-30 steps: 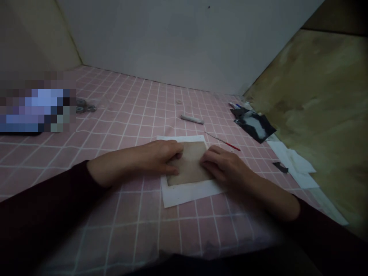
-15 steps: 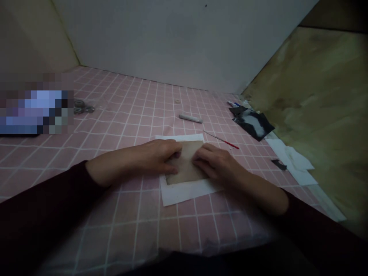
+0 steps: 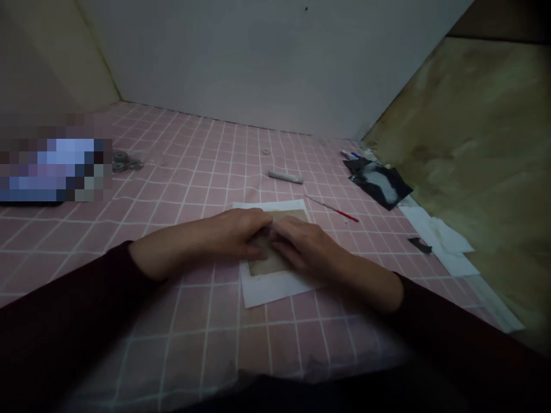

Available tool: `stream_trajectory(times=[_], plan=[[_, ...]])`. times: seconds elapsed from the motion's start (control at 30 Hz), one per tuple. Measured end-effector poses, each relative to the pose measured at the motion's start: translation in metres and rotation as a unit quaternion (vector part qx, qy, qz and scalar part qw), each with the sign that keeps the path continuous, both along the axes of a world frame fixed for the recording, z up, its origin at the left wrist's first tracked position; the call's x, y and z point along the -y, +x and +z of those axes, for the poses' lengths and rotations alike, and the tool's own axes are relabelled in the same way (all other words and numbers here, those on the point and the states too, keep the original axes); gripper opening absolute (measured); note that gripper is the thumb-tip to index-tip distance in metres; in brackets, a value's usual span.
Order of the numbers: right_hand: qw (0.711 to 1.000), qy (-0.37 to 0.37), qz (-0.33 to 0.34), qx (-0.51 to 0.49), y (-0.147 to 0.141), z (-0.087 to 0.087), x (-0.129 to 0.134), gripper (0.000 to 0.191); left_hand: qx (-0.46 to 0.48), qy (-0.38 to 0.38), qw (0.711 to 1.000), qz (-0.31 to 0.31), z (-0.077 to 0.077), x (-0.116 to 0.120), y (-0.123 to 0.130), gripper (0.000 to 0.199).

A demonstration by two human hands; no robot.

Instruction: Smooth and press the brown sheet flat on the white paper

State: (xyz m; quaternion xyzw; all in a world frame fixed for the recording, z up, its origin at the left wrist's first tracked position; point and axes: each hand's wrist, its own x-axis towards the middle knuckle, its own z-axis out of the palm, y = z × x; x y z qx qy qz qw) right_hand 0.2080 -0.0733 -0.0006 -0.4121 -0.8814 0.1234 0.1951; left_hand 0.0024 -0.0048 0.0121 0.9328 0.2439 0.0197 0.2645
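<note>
A brown-grey square sheet (image 3: 273,265) lies on a larger white paper (image 3: 258,293) on the pink checked cloth. My left hand (image 3: 241,232) rests over the left part of the brown sheet, thumb and fingers apart, with nothing visible held. My right hand (image 3: 303,244) is over the middle of the sheet, its fingers pressed together close to my left fingertips. Whatever the right fingers may pinch is hidden or too small to make out.
Beyond the paper lies a grey tube (image 3: 285,177). A thin tool with a red handle (image 3: 346,215) is to its right. Black pouches (image 3: 383,186) and white papers (image 3: 447,246) lie along the right edge. Scissors (image 3: 124,161) and a blurred-out device (image 3: 51,172) are at left.
My right hand has moved left across the brown sheet, up to my left fingertips. My left hand has stayed almost still.
</note>
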Motion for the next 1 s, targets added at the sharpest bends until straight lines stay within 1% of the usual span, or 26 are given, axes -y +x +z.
stream_trajectory(times=[0.07, 0.17, 0.23, 0.3, 0.4, 0.47, 0.53, 0.6, 0.67, 0.8, 0.87, 0.93, 1.0], plan=[[1.000, -0.002, 0.001, -0.004, 0.003, 0.000, 0.000, 0.006, -0.005, 0.002, 1.000, 0.004, 0.000, 0.000, 0.001, 0.024], [0.998, -0.011, -0.048, 0.028, 0.017, 0.003, 0.002, 0.008, -0.021, -0.005, 1.000, 0.002, 0.002, 0.000, 0.002, 0.027], [0.997, -0.011, -0.060, 0.057, 0.017, 0.005, 0.003, 0.008, -0.022, -0.004, 1.000, -0.002, 0.002, 0.000, 0.003, 0.027], [0.996, -0.005, -0.049, 0.073, 0.009, 0.005, 0.002, 0.008, -0.018, 0.003, 1.000, -0.002, 0.001, 0.000, 0.002, 0.025], [0.999, 0.003, 0.005, 0.045, -0.003, 0.004, 0.000, 0.009, -0.004, 0.006, 1.000, -0.005, 0.001, 0.000, 0.000, 0.023], [0.999, 0.003, 0.000, 0.041, 0.001, 0.005, 0.001, 0.011, -0.009, 0.002, 1.000, -0.006, 0.001, 0.001, 0.000, 0.024], [0.998, -0.001, -0.032, 0.058, 0.011, 0.007, 0.003, 0.013, -0.023, -0.001, 1.000, -0.003, 0.002, 0.001, 0.000, 0.025], [0.996, -0.009, -0.050, 0.079, 0.017, 0.008, 0.004, 0.014, -0.028, -0.006, 1.000, -0.003, 0.004, 0.001, 0.002, 0.027], [0.996, -0.013, -0.043, 0.083, 0.014, 0.008, 0.003, 0.014, -0.028, -0.004, 1.000, -0.001, 0.004, 0.001, 0.002, 0.027], [1.000, 0.000, -0.005, 0.026, 0.002, 0.004, -0.002, 0.008, -0.014, 0.003, 1.000, -0.003, 0.004, 0.001, 0.002, 0.023], [1.000, -0.001, -0.020, 0.017, 0.008, 0.004, -0.002, 0.006, -0.017, 0.003, 1.000, 0.000, 0.004, 0.001, 0.002, 0.023], [0.998, -0.006, -0.049, 0.034, 0.017, 0.005, 0.000, 0.008, -0.027, 0.001, 1.000, 0.002, 0.004, 0.001, 0.002, 0.025], [0.996, -0.011, -0.065, 0.055, 0.022, 0.006, 0.002, 0.007, -0.029, -0.004, 1.000, -0.001, 0.003, 0.001, 0.002, 0.027]])
